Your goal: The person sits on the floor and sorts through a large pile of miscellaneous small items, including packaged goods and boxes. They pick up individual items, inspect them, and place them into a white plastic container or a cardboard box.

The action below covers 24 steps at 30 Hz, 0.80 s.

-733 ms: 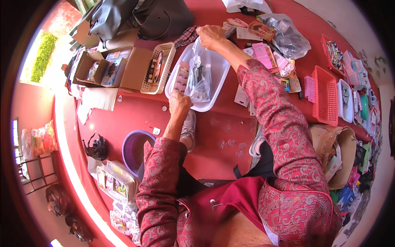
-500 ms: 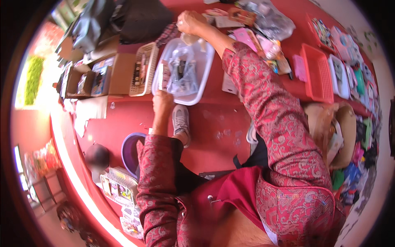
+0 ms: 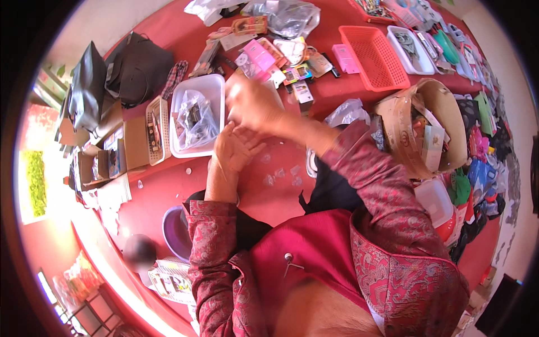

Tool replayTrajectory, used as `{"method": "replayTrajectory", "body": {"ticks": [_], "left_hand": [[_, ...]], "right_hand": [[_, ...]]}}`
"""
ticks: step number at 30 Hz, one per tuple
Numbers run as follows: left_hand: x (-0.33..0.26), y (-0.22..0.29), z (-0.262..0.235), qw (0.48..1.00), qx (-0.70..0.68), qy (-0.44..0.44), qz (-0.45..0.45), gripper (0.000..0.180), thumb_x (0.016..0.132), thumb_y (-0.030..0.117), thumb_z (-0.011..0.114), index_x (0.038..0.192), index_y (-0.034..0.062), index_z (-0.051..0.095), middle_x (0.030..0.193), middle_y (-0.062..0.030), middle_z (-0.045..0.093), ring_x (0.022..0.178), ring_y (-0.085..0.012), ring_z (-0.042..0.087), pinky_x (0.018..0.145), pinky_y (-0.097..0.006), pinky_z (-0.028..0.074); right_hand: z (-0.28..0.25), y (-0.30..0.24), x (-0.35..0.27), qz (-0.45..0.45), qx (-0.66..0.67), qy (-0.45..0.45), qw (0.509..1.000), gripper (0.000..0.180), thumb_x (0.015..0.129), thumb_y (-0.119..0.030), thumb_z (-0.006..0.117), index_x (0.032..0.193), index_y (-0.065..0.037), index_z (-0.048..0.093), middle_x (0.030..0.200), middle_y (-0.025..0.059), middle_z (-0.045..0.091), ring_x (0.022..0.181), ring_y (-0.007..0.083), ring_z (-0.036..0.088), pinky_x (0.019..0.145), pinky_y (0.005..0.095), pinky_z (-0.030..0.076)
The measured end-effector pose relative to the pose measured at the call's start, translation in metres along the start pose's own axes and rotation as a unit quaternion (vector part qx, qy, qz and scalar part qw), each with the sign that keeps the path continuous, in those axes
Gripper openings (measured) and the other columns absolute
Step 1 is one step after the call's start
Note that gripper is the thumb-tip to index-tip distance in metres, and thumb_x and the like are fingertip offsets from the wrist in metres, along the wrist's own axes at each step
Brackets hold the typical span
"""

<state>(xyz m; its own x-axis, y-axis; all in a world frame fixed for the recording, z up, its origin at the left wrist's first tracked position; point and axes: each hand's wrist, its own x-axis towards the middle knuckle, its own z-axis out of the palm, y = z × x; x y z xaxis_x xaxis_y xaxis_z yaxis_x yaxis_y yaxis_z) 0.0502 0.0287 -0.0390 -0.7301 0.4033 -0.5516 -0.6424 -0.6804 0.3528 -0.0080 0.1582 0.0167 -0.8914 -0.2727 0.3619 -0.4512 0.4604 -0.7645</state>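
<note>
- At the far left, a dark handbag (image 3: 88, 90) leans beside a second dark bag (image 3: 139, 70) on the red surface.
- Below them sits an open cardboard box (image 3: 136, 147), with one flap folded out toward the right.
- Next comes a narrow cream basket (image 3: 150, 143) holding a few small dark items, just beside the white tub.
- Lower down, a purple basin (image 3: 172, 233) stands partly hidden by the left sleeve.
- The white tub (image 3: 197, 83) is between the cream basket and the two hands; in it lies a crumpled clear plastic bag (image 3: 196, 119) with something dark inside.
- The left hand (image 3: 234, 149) is just beside the tub's lower right corner, palm showing and fingers spread; whether it touches the rim cannot be told.
- The right hand (image 3: 255, 106) is above and to the right of the left hand, near the tub's right side. It is blurred, so whether its fingers pinch anything cannot be told.
- Beyond the right hand, pink packages (image 3: 259, 58) lie in a loose pile.
- Farther right are a coral basket (image 3: 376, 59), a bulging brown carton (image 3: 400, 135) below it and a white tray (image 3: 397, 36) with grey contents.
</note>
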Motion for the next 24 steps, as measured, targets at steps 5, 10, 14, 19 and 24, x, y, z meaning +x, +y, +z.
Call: {"method": "replayTrajectory", "body": {"ticks": [5,10,14,19,24], "left_hand": [[0.015,-0.017,0.037,0.984,-0.115,-0.126,0.053,0.043,0.087,0.035,0.039,0.116,0.0034,0.044,0.115,-0.0137,0.051,0.105,-0.0269,0.049,0.089,-0.045,0.04],[0.02,-0.012,0.043,0.987,-0.079,-0.079,0.112,0.05,0.09,0.04,0.03,0.123,0.0032,0.039,0.122,-0.0133,0.047,0.112,-0.03,0.045,0.095,-0.047,0.035],[0.036,-0.007,0.035,0.973,0.164,0.048,0.152,0.041,0.091,0.033,0.035,0.12,0.0052,0.042,0.119,-0.0109,0.049,0.102,-0.0258,0.052,0.088,-0.036,0.041],[0.036,-0.02,0.05,0.592,0.575,0.209,0.525,0.067,0.085,0.033,0.049,0.133,-0.0023,0.018,0.131,-0.0248,0.028,0.12,-0.0378,0.029,0.1,-0.042,0.024],[0.015,-0.041,0.087,0.452,0.661,0.092,0.592,0.063,0.084,0.036,0.045,0.131,-0.0012,0.026,0.135,-0.0248,0.024,0.126,-0.0371,0.023,0.102,-0.047,0.017]], "right_hand": [[0.023,-0.028,-0.044,-0.171,-0.107,0.019,0.979,0.018,0.076,-0.017,0.055,0.091,-0.008,0.054,0.076,0.0089,0.054,0.07,0.0277,0.058,0.061,0.0407,0.046],[0.002,0.007,-0.01,-0.025,-0.207,0.005,0.978,0.02,0.072,-0.017,0.058,0.086,-0.004,0.051,0.079,0.0121,0.054,0.072,0.0284,0.06,0.057,0.0367,0.05],[0.004,0.033,0.012,-0.036,-0.381,-0.117,0.916,0.017,0.073,-0.013,0.057,0.084,-0.001,0.055,0.081,0.0142,0.058,0.069,0.0238,0.062,0.057,0.0341,0.051],[-0.017,0.075,0.038,0.127,-0.395,-0.238,0.878,0.022,0.08,-0.018,0.049,0.09,-0.008,0.066,0.097,0.0095,0.063,0.094,0.0198,0.059,0.068,0.0342,0.048],[0.013,0.053,0.023,0.122,-0.418,-0.349,0.83,0.024,0.081,-0.017,0.046,0.094,-0.007,0.065,0.102,0.0105,0.062,0.096,0.0193,0.059,0.075,0.0321,0.046]]}}
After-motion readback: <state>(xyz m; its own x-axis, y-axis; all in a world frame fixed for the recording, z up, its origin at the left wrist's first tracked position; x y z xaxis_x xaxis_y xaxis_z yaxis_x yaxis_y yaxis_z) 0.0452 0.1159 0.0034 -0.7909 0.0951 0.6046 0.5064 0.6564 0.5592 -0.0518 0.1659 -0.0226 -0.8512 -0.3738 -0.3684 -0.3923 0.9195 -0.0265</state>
